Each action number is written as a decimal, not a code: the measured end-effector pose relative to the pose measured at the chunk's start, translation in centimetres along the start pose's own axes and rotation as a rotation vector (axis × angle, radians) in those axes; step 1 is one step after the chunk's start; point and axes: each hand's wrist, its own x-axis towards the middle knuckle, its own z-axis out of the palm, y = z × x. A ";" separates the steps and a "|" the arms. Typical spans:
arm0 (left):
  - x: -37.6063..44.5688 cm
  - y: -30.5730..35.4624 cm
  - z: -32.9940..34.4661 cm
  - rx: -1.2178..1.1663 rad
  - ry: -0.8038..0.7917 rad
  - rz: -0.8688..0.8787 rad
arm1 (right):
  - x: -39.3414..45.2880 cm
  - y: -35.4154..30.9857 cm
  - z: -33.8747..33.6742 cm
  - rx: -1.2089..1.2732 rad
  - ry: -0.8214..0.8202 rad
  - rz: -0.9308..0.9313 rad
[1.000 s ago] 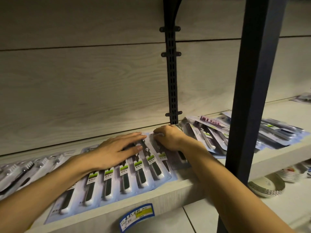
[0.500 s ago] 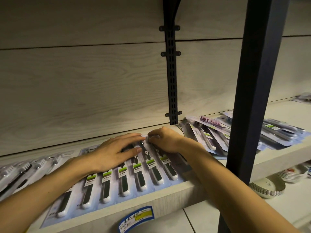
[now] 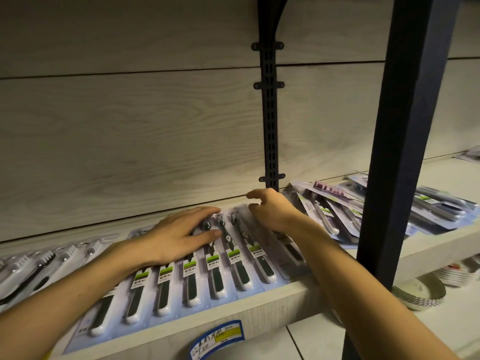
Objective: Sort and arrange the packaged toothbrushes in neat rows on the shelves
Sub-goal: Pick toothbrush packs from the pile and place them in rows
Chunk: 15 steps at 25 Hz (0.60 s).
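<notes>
A row of packaged toothbrushes (image 3: 215, 276) with green labels and black-and-white handles lies side by side on the wooden shelf (image 3: 259, 307), handles toward the front edge. My left hand (image 3: 181, 235) lies flat on the upper ends of the middle packs, pressing on them. My right hand (image 3: 270, 211) hovers just above the right end of the row with its fingers loosely curled and apart, holding nothing that I can see. A loose, overlapping pile of toothbrush packs (image 3: 327, 211) lies to its right.
A black post (image 3: 405, 126) stands in front at the right, with more packs (image 3: 436, 209) behind it. A slotted black upright (image 3: 270, 113) runs up the back wall. White-handled packs (image 3: 39, 261) lie at far left. Stacked plates (image 3: 415, 292) sit on the lower shelf. A price label (image 3: 218, 339) hangs on the edge.
My right hand pushed the rightmost pack into line with the row, then lifted off it with its fingers spread. My left hand stayed flat on the packs.
</notes>
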 end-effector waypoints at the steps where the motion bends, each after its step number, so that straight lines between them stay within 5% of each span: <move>1: 0.1 0.0 -0.1 0.003 0.001 -0.004 | -0.1 0.0 0.1 -0.025 -0.006 0.024; 12: 5.3 3.1 2.7 0.164 -0.038 -0.213 | -0.6 0.2 0.1 -0.142 -0.056 0.144; 15: 5.7 2.4 2.8 0.048 0.012 -0.217 | -0.3 0.0 -0.2 -0.120 -0.058 0.138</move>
